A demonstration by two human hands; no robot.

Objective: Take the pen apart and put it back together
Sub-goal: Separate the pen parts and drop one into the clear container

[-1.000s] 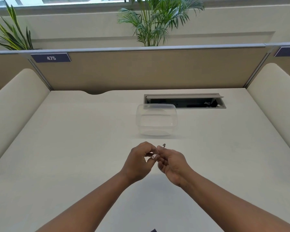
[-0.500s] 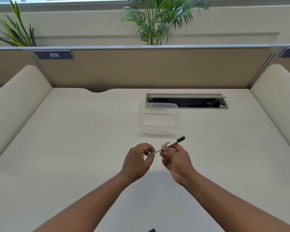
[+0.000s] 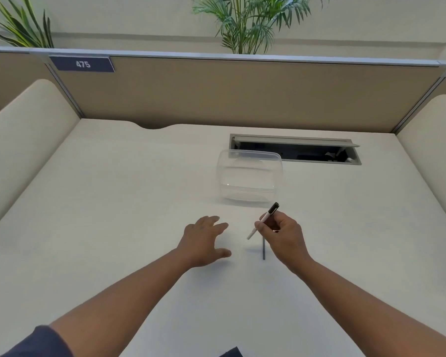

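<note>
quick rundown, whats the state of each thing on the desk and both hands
pen: tilted, off the desk, in the right hand's grip
thin dark rod: lying on the desk
clear container: open, nothing visible inside
cable hatch: lid open
left hand: open, fingers spread
right hand: pinches the pen

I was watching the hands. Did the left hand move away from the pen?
Yes. The left hand has let go of the pen and moved left, away from the clear container, its fingers now spread over the desk.

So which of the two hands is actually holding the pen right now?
The right hand: its fingers pinch the white pen body, black end pointing up. The left hand is spread open over the desk, holding nothing.
</note>
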